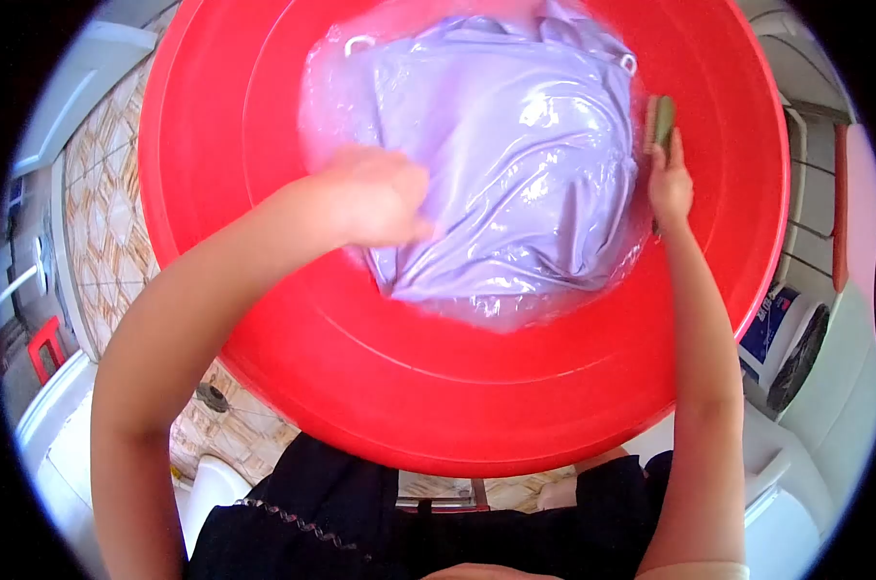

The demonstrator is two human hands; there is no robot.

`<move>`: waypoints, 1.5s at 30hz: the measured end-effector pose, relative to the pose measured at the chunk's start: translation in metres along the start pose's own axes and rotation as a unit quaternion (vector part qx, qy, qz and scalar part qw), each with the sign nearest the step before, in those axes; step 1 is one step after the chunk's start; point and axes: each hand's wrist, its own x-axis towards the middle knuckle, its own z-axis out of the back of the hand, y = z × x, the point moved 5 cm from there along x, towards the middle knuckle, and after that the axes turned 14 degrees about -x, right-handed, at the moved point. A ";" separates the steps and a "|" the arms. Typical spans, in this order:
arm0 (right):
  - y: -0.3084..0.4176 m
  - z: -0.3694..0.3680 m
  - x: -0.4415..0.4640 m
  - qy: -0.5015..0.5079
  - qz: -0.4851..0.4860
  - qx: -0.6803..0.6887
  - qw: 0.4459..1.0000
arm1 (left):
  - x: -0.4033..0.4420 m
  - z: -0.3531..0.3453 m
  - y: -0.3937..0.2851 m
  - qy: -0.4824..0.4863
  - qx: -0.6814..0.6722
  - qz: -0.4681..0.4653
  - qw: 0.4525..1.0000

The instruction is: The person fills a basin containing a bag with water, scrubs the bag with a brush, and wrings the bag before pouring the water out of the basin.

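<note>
Two-handed, I had my left hand curled over wet lilac fabric, grip too blurred to tell, my right hand clasping a green-backed, pale-bristled brush, apparently for clearance.

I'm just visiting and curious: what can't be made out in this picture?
All in the head view:
Left grip: motion blur hides whether its fingers pinch the wet lavender cloth.
Lavender cloth: its upper side hides its underside.
Green-backed brush: the right grip covers part of it.
Red basin: the picture's top edge cuts off its far rim.
Bucket: lettering too small to read.
</note>
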 end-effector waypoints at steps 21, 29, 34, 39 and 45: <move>0.130 0.012 -0.029 -0.030 0.199 -0.055 0.978 | 0.052 -0.049 0.025 -0.082 0.148 0.067 0.983; 0.177 0.019 -0.088 0.035 0.358 -0.154 0.920 | 0.060 -0.059 0.027 -0.077 0.133 0.057 0.986; 0.208 0.016 -0.005 0.001 0.249 -0.093 0.964 | 0.053 -0.055 0.019 -0.064 0.127 0.038 0.989; 0.209 0.053 -0.062 0.016 0.288 -0.033 0.957 | 0.057 -0.059 0.021 -0.066 0.114 0.038 0.991; 0.217 0.004 -0.084 0.006 0.270 -0.062 0.961 | 0.068 -0.069 0.027 -0.074 0.145 0.074 0.984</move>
